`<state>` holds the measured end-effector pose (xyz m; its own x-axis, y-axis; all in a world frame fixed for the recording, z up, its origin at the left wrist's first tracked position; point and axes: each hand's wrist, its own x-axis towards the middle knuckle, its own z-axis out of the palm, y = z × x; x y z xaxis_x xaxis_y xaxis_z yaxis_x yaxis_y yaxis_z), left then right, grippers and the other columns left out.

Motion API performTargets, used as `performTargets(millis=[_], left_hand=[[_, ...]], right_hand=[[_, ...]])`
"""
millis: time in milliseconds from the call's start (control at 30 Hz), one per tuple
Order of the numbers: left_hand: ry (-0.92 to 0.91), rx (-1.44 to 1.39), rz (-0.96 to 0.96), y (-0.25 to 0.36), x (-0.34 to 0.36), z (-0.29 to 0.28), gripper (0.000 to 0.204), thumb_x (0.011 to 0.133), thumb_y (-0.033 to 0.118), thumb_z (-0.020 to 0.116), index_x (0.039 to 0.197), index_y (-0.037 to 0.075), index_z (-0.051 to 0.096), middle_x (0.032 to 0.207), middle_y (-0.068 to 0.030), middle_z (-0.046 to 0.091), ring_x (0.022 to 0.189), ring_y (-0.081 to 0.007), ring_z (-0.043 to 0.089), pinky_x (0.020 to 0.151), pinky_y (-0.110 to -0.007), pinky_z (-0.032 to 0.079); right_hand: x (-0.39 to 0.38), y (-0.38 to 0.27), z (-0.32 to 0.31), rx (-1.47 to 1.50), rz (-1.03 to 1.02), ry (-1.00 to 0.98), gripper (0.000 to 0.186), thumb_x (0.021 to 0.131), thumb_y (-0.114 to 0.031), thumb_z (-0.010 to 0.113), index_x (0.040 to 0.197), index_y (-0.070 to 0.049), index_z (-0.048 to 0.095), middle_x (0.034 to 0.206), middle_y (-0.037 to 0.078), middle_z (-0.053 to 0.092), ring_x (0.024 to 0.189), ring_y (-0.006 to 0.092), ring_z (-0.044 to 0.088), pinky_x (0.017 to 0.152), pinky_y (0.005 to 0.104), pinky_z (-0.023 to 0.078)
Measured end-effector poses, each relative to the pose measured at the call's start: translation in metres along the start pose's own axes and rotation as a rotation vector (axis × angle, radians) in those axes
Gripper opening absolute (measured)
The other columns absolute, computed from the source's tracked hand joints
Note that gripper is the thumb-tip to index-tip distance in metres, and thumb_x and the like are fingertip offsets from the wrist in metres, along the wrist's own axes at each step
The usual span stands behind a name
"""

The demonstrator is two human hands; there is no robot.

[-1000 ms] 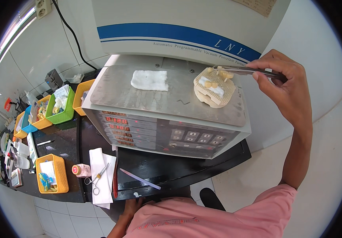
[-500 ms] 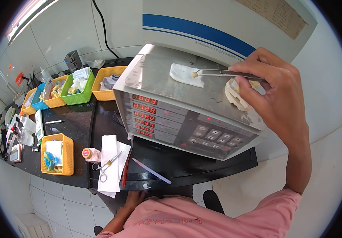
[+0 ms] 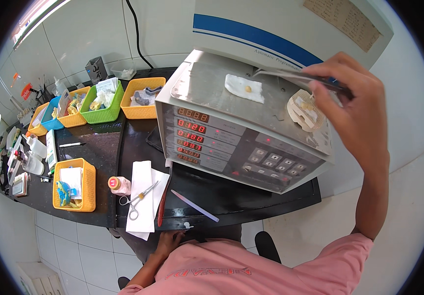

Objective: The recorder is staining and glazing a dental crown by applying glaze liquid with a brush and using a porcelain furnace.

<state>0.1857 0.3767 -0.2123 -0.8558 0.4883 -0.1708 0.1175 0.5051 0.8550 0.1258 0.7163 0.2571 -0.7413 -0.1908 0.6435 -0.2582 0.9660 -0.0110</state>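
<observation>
One small yellowish piece (image 3: 248,89) now lies alone on the white pad (image 3: 235,84); a moment ago the tips of my tweezers (image 3: 288,74) were at it, and now they have drawn off toward the back edge of the machine's metal top (image 3: 197,81), clear of pad and piece. I judge that setting this piece down is done. The pad lies between the top's back and front edges, well left of the right edge, and the piece sits a little right of the pad's middle. My right hand (image 3: 354,96) is clamped on the rear of the tweezers, above the top's right edge; I see nothing between the tips and cannot tell whether they meet. Near that right edge sits the round pale stand (image 3: 301,119), with yellowish material on it. My left hand (image 3: 171,242) rests just below the tabletop's (image 3: 249,200) front edge; I cannot tell how far its fingers are apart.
</observation>
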Motion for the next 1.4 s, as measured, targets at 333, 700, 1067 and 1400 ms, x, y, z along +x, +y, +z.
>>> performTargets(millis=[333, 700, 1067, 1400], left_hand=[[-0.089, 0.236, 0.080, -0.085, 0.027, 0.014, 0.029, 0.091, 0.027, 0.062, 0.109, 0.005, 0.068, 0.103, -0.0200, 0.068, 0.092, -0.0350, 0.066, 0.082, -0.044, 0.050], [-0.569, 0.197, 0.094, -0.169, 0.052, 0.067, 0.043, 0.093, 0.028, 0.052, 0.132, 0.011, 0.055, 0.129, -0.0210, 0.057, 0.117, -0.0358, 0.055, 0.099, -0.046, 0.043], [-0.637, 0.176, -0.017, -0.256, 0.037, 0.089, 0.060, 0.083, 0.041, 0.060, 0.133, 0.008, 0.055, 0.137, -0.0166, 0.053, 0.123, -0.0333, 0.053, 0.103, -0.043, 0.043], [-0.812, 0.218, -0.004, -0.219, -0.001, -0.013, 0.049, 0.089, 0.037, 0.057, 0.131, 0.011, 0.057, 0.132, -0.0174, 0.057, 0.119, -0.0358, 0.056, 0.101, -0.045, 0.044]], right_hand=[[-0.120, -0.057, 0.043, 0.587, 0.062, -0.193, 0.019, 0.082, 0.005, 0.063, 0.099, -0.002, 0.069, 0.078, 0.007, 0.064, 0.062, 0.0133, 0.057, 0.054, 0.0290, 0.044], [-0.195, -0.090, 0.166, 0.552, 0.507, -0.191, 0.015, 0.081, -0.001, 0.071, 0.095, 0.001, 0.066, 0.080, 0.006, 0.061, 0.062, 0.0118, 0.057, 0.059, 0.0235, 0.046], [-0.177, -0.124, 0.190, 0.352, 0.554, -0.148, 0.015, 0.081, -0.006, 0.071, 0.096, -0.001, 0.072, 0.085, 0.009, 0.061, 0.079, 0.0217, 0.060, 0.074, 0.0314, 0.046], [-0.186, -0.124, 0.194, 0.225, 0.604, -0.099, 0.017, 0.082, -0.009, 0.072, 0.098, -0.002, 0.073, 0.087, 0.011, 0.062, 0.082, 0.0244, 0.061, 0.075, 0.0319, 0.047]])
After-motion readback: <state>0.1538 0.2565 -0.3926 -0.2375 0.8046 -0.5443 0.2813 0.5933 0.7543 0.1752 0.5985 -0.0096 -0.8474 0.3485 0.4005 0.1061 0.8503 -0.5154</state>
